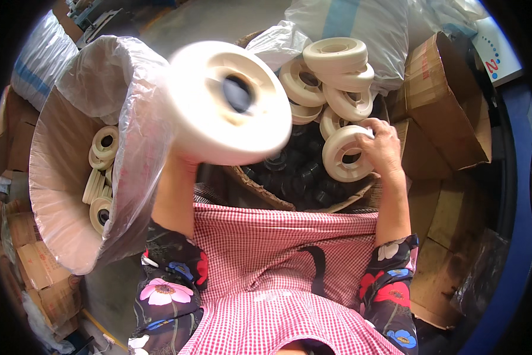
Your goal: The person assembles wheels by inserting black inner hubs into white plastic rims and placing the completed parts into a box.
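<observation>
My left hand (186, 161) holds a cream plastic wheel (227, 100) raised close to the camera, blurred, its dark centre hole facing me; the hand itself is mostly hidden behind it. My right hand (382, 145) grips another cream wheel (346, 154) at the edge of a pile of the same wheels (337, 77) stacked in a basket (260, 192). Small black parts (295, 171) lie in the basket beneath the pile.
To the left a large cardboard drum lined with clear plastic (88, 106) holds several cream wheels (103, 177). Cardboard boxes (449, 100) stand to the right, white sacks (360, 23) behind the pile, more boxes (41, 272) at lower left.
</observation>
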`<state>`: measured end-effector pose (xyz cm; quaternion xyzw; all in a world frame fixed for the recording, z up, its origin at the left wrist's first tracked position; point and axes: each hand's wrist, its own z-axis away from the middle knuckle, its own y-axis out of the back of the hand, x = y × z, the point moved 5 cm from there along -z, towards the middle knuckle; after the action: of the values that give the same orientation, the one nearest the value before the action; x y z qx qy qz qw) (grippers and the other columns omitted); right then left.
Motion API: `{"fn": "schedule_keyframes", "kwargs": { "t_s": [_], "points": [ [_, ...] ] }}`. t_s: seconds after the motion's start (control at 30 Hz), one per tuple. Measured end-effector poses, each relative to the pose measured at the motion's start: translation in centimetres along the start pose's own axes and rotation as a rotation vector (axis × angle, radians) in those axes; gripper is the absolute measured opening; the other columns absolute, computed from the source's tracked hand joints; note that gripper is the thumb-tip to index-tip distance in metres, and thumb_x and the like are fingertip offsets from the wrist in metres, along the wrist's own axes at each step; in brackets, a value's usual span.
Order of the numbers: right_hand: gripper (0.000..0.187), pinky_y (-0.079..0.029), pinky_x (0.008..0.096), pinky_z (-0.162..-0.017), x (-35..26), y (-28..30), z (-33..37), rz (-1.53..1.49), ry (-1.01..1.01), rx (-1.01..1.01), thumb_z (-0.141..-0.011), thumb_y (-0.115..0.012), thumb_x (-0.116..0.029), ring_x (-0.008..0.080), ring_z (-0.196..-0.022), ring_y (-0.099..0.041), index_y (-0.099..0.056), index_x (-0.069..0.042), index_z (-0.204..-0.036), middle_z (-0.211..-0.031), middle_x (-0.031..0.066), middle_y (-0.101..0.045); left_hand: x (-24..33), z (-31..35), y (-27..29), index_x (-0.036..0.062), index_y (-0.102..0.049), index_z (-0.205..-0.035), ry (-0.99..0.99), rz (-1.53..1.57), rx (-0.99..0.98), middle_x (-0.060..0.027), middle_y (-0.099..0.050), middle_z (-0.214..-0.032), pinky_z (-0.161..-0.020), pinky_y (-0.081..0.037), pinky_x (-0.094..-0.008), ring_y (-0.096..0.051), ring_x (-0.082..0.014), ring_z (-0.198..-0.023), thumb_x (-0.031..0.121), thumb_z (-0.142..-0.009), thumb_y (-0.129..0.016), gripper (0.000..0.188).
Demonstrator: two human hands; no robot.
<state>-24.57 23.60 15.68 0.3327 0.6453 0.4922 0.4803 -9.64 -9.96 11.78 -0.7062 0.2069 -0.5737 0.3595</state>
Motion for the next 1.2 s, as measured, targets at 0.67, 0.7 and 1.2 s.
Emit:
{"fn": "schedule_keyframes", "kwargs": {
  "t_s": [0.67,0.7,1.2],
  "points": [
    [0.051,-0.05,0.0304,-0.078,0.0,-2.2,0.3,-0.55,-0.127,-0.291,-0.064,-0.067,-0.025,0.0194,-0.086,-0.065,-0.061,0.005,-0.106,-0.092,0.0157,-0.067,-18.3,-1.0,4.4,0.0025,-0.051,-0.107,0.376,-1.691,0.317,-0.0241,-0.056,-0.106,-0.082,-0.047,-0.0489,-0.059,-0.0413,-0.096,0.027,-0.084,-0.062,0.035],
    [0.049,-0.05,0.0303,-0.078,-0.1,-2.9,0.2,-0.701,-0.104,-0.336,-0.066,-0.067,-0.023,0.0189,-0.086,-0.065,-0.061,0.005,-0.105,-0.093,0.0153,-0.067,-18.2,-1.1,4.3,0.0056,-0.048,-0.116,0.461,-1.691,0.301,-0.0216,-0.057,-0.106,-0.085,-0.048,-0.0475,-0.059,-0.0412,-0.1,0.029,-0.084,-0.063,0.042],
    [0.051,-0.052,0.0301,-0.069,-2.9,-4.9,0.8,-0.801,-0.183,-0.453,-0.068,-0.071,-0.024,0.0198,-0.08,-0.064,-0.059,0.004,-0.109,-0.092,0.0142,-0.066,-15.1,-2.8,2.6,0.0036,-0.056,-0.114,0.391,-1.588,0.337,-0.0228,-0.06,-0.113,-0.087,-0.047,-0.046,-0.06,-0.0383,-0.102,0.039,-0.085,-0.057,0.046]
  ]
}}
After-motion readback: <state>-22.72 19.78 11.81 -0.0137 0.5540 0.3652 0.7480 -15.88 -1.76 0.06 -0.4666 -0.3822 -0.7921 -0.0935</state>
